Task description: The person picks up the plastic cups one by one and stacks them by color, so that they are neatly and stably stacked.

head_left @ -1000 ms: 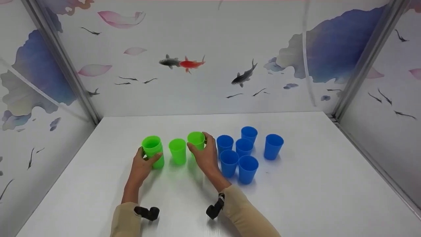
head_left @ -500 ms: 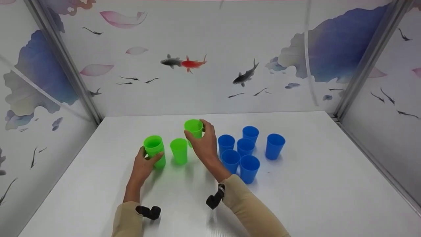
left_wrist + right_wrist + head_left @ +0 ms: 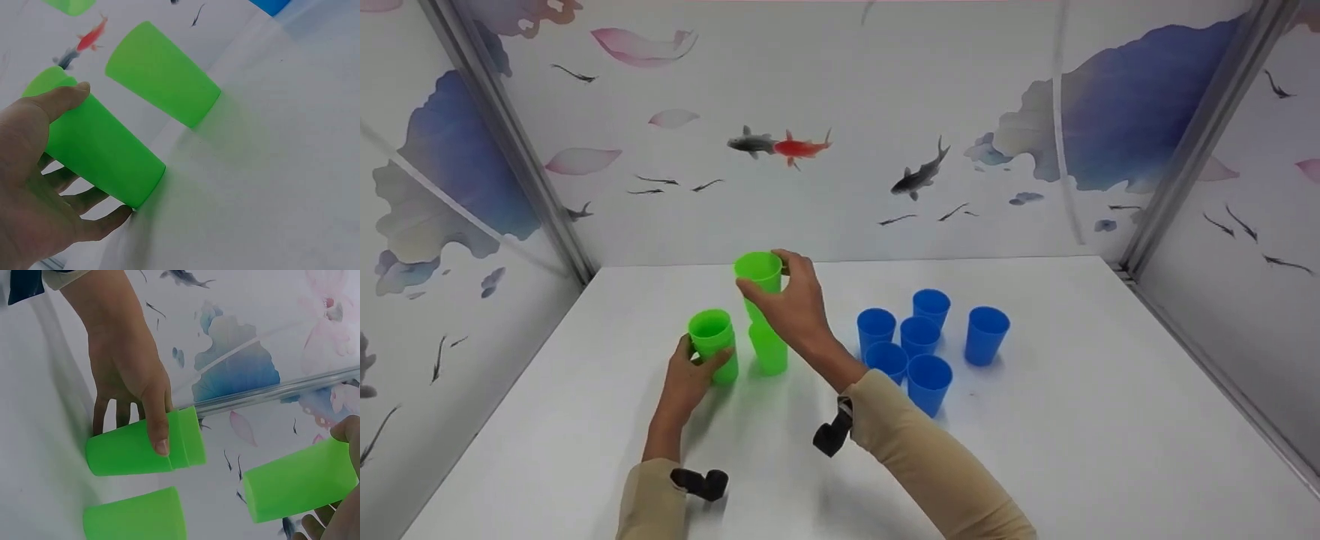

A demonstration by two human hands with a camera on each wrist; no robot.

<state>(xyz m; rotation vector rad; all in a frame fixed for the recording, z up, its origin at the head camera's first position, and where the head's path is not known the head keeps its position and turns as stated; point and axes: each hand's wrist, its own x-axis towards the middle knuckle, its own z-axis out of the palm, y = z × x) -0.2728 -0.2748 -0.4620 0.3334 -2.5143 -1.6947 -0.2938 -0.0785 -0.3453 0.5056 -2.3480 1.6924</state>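
Note:
My left hand [image 3: 687,384] grips a stack of nested green cups [image 3: 712,343], which stands upright on the white table. A second rim shows just below the top one in the right wrist view. My right hand [image 3: 799,309] holds another green cup [image 3: 760,276] in the air, with thumb and fingers round its upper part. Below that raised cup stands a single green cup [image 3: 771,355], its rim partly hidden in the head view. In the left wrist view this single cup [image 3: 163,76] stands apart from the stack.
Several blue cups stand upright on the table [image 3: 1080,420] right of the green ones. Most are clustered, including a front blue cup [image 3: 928,386]; one blue cup [image 3: 986,337] stands apart at the right. White printed walls [image 3: 825,217] enclose the back and sides.
My right hand has lifted its green cup off the table and carried it left, over the single green cup. The left hand stays in place on the stack.

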